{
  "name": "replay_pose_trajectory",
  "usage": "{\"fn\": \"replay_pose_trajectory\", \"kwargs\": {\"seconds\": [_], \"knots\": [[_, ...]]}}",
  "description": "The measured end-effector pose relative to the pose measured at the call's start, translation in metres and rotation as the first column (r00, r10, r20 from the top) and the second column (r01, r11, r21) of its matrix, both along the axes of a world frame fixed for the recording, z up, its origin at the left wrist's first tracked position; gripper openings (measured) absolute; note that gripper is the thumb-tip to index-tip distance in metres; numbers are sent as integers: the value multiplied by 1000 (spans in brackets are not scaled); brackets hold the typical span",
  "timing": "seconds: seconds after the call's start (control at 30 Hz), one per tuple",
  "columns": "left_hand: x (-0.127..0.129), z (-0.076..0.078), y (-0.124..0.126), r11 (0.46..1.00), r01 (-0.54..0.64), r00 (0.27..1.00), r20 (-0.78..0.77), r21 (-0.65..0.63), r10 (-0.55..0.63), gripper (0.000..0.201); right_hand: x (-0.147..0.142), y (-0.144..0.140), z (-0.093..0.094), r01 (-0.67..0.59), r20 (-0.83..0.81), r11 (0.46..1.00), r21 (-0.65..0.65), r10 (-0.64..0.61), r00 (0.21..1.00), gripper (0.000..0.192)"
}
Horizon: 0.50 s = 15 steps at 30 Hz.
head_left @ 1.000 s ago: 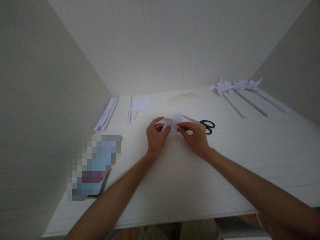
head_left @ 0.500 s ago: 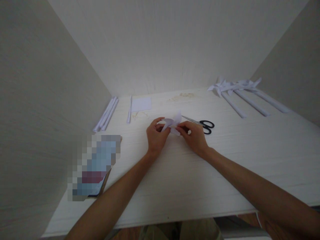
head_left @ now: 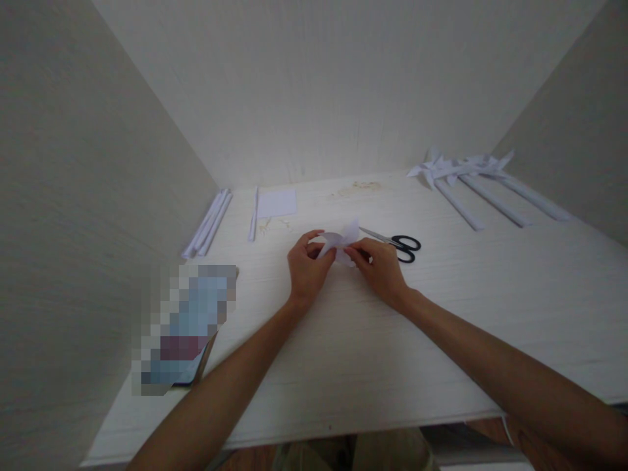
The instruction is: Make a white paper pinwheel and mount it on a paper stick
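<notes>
Between both hands is a white paper pinwheel [head_left: 351,230], its blades curled and one point sticking up. My left hand [head_left: 308,269] is closed on its left side, with the thumb pressed near the middle. My right hand [head_left: 381,267] pinches the pinwheel close to its centre with thumb and forefinger. Whatever small thing may sit in that pinch is hidden by the fingertips. Just behind my right hand lie scissors [head_left: 407,243] with black handles, blades pointing left.
Finished-looking paper pinwheels [head_left: 461,169] on rolled sticks lie back right. At left are a bundle of paper tubes [head_left: 208,224], a single tube [head_left: 253,216] and a paper square [head_left: 277,203]. Small tan slivers [head_left: 366,187] lie at the back. A blurred-out device [head_left: 193,327] rests front left.
My right fingertips have shifted very slightly left on the pinwheel, and its upright point has moved a little to the right. Both hands keep their hold.
</notes>
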<state>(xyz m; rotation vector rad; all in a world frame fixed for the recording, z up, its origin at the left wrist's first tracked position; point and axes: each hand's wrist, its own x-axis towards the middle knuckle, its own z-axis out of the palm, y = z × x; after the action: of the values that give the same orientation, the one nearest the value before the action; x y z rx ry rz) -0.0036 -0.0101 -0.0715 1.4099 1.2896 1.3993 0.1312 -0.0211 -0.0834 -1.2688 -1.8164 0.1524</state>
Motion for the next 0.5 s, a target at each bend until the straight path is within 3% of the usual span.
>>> {"fn": "replay_pose_trajectory", "kwargs": {"seconds": [0.3, 0.5], "knots": [[0, -1, -1, 1000, 21, 1000, 9, 7, -21, 34, -1, -2, 0, -37, -69, 996, 87, 43, 997, 8], [0, -1, 0, 1000, 12, 1000, 9, -2, -12, 34, -1, 0, -1, -12, -18, 999, 43, 12, 1000, 15]]}}
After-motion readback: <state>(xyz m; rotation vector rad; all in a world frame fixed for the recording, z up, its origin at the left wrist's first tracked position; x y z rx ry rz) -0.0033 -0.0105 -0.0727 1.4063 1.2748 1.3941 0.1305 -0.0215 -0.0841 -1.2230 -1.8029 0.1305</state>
